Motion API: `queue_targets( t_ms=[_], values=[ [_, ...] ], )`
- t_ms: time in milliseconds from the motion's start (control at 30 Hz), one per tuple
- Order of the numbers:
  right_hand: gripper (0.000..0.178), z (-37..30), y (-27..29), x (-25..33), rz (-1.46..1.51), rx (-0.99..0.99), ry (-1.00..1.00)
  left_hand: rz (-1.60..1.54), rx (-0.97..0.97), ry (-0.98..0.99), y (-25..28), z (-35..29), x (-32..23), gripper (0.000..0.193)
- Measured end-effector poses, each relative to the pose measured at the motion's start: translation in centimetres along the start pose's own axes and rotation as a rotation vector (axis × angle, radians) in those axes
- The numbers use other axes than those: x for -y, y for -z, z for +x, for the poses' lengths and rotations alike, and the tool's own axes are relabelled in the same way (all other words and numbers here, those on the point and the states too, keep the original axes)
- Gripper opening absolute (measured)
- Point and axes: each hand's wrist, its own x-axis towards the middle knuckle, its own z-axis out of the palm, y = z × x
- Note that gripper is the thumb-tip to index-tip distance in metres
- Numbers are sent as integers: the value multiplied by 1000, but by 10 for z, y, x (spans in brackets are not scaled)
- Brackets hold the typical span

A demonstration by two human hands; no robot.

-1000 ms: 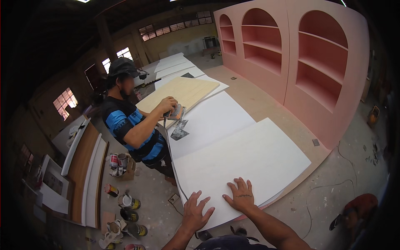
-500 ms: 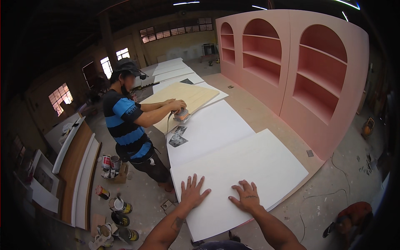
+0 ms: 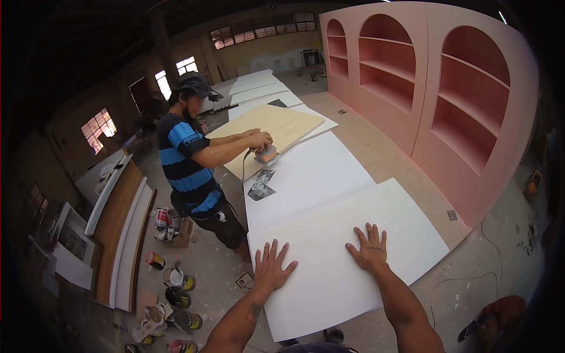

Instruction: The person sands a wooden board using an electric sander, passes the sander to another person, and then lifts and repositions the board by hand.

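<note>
While both palms press flat with fingers spread, the left hand (image 3: pixel 272 266) and right hand (image 3: pixel 369 248) rest on the nearest white panel (image 3: pixel 376 217), gripping nothing. Beyond, a co-worker (image 3: pixel 191 170) holds a sander (image 3: pixel 266 154) on a bare wooden board (image 3: pixel 276 125).

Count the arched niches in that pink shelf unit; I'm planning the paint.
3: far niche, middle niche, near niche, side by side along the pink shelf unit. None seem hidden.

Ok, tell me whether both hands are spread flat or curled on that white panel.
Spread flat. The left hand and right hand lie palm down with fingers splayed on the white panel, gripping nothing.
</note>
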Motion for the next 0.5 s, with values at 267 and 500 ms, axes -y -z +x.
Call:
queue_targets(
  t_ms=[267, 500],
  values=[
    [80, 5, 2, 5, -45, 50, -41, -7, -24, 13, 0, -1, 0, 81],
    [77, 3, 5, 2, -37, 35, -35, -4, -26, 16, 4, 0, -5, 80]
  ],
)
